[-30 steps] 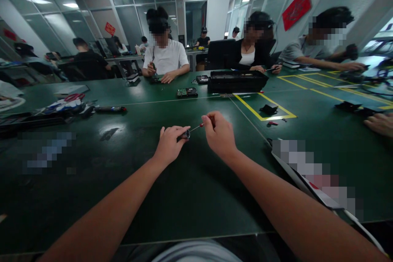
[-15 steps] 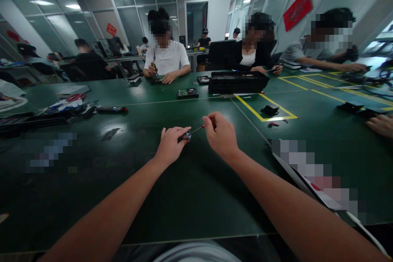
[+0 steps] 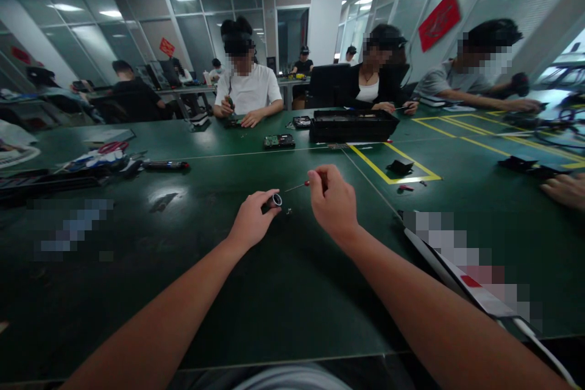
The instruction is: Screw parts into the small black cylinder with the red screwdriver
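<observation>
My left hand (image 3: 253, 217) is closed around a short dark cylinder (image 3: 276, 200), its pale-rimmed open end turned to the right. In my right hand (image 3: 335, 200), fingers and thumb pinch the red handle of a thin screwdriver (image 3: 297, 187). The screwdriver's metal shaft points left and stands a little apart from the cylinder's open end. A small shiny piece (image 3: 289, 211), too small to name, lies on the green tabletop (image 3: 274, 292) just below and right of the cylinder. My fingers hide most of the cylinder's body.
Ahead lie a hard drive (image 3: 279, 141) and a long black housing (image 3: 353, 126). A black bracket (image 3: 400, 167) rests within yellow tape. Tools and red-handled scissors (image 3: 113, 147) are piled at left. A white cable (image 3: 546, 347) runs at lower right. Co-workers sit across the table.
My right hand has drawn the screwdriver back to the right, away from the cylinder's opening. The small shiny piece now shows on the table, and the opening looks hollow.
</observation>
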{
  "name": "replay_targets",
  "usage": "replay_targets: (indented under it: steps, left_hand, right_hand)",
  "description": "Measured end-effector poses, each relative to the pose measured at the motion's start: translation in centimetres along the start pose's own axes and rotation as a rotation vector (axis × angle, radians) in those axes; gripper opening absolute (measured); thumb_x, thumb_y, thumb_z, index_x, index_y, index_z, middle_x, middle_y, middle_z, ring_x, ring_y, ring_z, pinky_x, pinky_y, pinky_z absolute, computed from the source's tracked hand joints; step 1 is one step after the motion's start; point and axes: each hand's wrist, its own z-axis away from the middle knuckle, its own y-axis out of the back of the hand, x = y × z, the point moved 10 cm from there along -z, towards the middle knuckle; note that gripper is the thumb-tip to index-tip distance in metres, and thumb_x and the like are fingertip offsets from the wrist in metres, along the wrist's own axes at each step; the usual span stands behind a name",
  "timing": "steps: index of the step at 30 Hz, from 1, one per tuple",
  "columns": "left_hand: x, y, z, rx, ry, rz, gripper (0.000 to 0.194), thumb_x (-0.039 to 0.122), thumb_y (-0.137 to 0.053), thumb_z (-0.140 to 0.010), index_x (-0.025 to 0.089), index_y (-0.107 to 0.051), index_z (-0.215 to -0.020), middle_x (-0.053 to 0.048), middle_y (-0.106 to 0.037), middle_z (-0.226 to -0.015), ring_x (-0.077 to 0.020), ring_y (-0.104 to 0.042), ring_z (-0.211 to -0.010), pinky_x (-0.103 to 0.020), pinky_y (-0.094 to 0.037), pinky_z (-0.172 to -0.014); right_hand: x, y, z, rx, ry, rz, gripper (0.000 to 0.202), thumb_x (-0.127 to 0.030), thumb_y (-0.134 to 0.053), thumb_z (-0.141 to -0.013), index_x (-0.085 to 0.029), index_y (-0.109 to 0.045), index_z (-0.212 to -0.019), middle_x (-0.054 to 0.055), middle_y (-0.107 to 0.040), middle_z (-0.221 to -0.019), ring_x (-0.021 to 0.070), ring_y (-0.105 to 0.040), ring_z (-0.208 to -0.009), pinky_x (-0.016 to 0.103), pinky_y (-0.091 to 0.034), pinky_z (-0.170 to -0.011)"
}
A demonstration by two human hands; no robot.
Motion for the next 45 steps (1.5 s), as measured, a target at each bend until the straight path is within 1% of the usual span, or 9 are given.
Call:
replay_targets:
  steps: [6,9,13,18,25,30,33,37,45]
  left_hand:
    - [-3.1,1.4,-0.7,0.16,0.191,0.445,0.042,0.024,-0.065,-0.087,0.02,-0.061,-0.129,-0.01,-0.066,-0.125,-0.0225,-0.064,-0.112,-0.04,-0.049,-0.104]
    - [-4.1,1.8,-0.8,0.165,0.305,0.546,0.048,0.021,-0.059,-0.084,0.018,-0.056,-0.131,-0.011,-0.065,-0.123,-0.0201,-0.065,-0.1,-0.035,-0.053,-0.09]
    - [-2.1,1.5,-0.5,-0.007,0.315,0.333,0.045,0.034,-0.067,-0.082,0.02,-0.06,-0.124,-0.008,-0.068,-0.107,-0.021,-0.065,-0.086,-0.033,-0.052,-0.074]
    - [2.0,-1.6,-0.6,-0.323,0.144,-0.037,0.026,0.038,-0.073,-0.083,0.023,-0.073,-0.105,-0.007,-0.072,-0.101,-0.0256,-0.067,-0.091,-0.037,-0.052,-0.081]
    - [3.2,-5.9,-1.4,-0.507,0.033,-0.331,0.036,0.034,-0.07,-0.088,0.024,-0.069,-0.123,-0.009,-0.071,-0.114,-0.0266,-0.067,-0.098,-0.036,-0.049,-0.083]
    - [3.2,-6.6,-2.0,-0.541,0.005,-0.297,0.025,0.032,-0.069,-0.089,0.024,-0.074,-0.112,-0.007,-0.073,-0.108,-0.025,-0.067,-0.098,-0.034,-0.048,-0.083]
    - [2.7,-5.3,-2.0,-0.52,0.072,-0.18,0.025,0.037,-0.07,-0.088,0.019,-0.075,-0.104,-0.007,-0.073,-0.101,-0.0227,-0.067,-0.088,-0.032,-0.049,-0.077]
    - [-0.3,-1.6,-0.7,-0.461,0.324,0.068,0.04,0.045,-0.068,-0.086,0.018,-0.071,-0.115,-0.005,-0.068,-0.078,-0.0164,-0.058,-0.059,-0.027,-0.042,-0.055]
    - [-9.4,13.4,5.0,0.13,0.676,0.619,0.02,0.027,-0.061,-0.092,0.017,-0.069,-0.108,0.001,-0.061,-0.082,-0.0084,-0.049,-0.063,-0.02,-0.041,-0.058]
  right_hand:
    - [0.6,0.4,0.2,0.062,-0.022,-0.103,0.02,-0.037,-0.052,-0.096,-0.021,-0.057,-0.107,0.008,-0.069,-0.092,0.0217,-0.064,-0.077,0.036,-0.048,-0.069]
    - [0.3,0.6,0.1,0.076,-0.005,-0.108,0.018,-0.036,-0.054,-0.095,-0.022,-0.058,-0.106,0.008,-0.069,-0.092,0.0229,-0.064,-0.082,0.038,-0.05,-0.073]
    - [-0.1,0.9,0.1,0.1,0.035,-0.107,0.018,-0.035,-0.053,-0.096,-0.021,-0.06,-0.106,0.008,-0.068,-0.092,0.0232,-0.064,-0.084,0.039,-0.05,-0.077]
    - [0.0,0.7,0.1,0.1,0.045,-0.081,0.016,-0.034,-0.055,-0.096,-0.022,-0.06,-0.105,0.007,-0.069,-0.09,0.0223,-0.064,-0.082,0.038,-0.049,-0.077]
    - [-0.2,0.6,0.0,0.112,0.095,-0.105,0.012,-0.03,-0.056,-0.095,-0.02,-0.06,-0.102,0.005,-0.068,-0.086,0.0192,-0.063,-0.078,0.035,-0.05,-0.074]
    - [-0.4,0.3,0.1,0.085,0.106,-0.099,0.012,-0.029,-0.057,-0.096,-0.019,-0.06,-0.103,0.004,-0.067,-0.085,0.0174,-0.063,-0.075,0.033,-0.049,-0.071]
    - [-0.5,0.3,0.1,0.071,0.102,-0.101,0.012,-0.028,-0.057,-0.096,-0.019,-0.06,-0.102,0.004,-0.067,-0.084,0.0172,-0.063,-0.074,0.032,-0.049,-0.071]
    - [-0.4,0.1,0.2,0.037,0.088,-0.104,0.012,-0.03,-0.056,-0.096,-0.02,-0.06,-0.102,0.004,-0.066,-0.085,0.0175,-0.062,-0.075,0.033,-0.049,-0.07]
    - [-0.2,-0.4,0.1,-0.012,0.065,-0.122,0.012,-0.03,-0.055,-0.097,-0.02,-0.06,-0.102,0.005,-0.067,-0.086,0.0181,-0.062,-0.076,0.033,-0.05,-0.07]
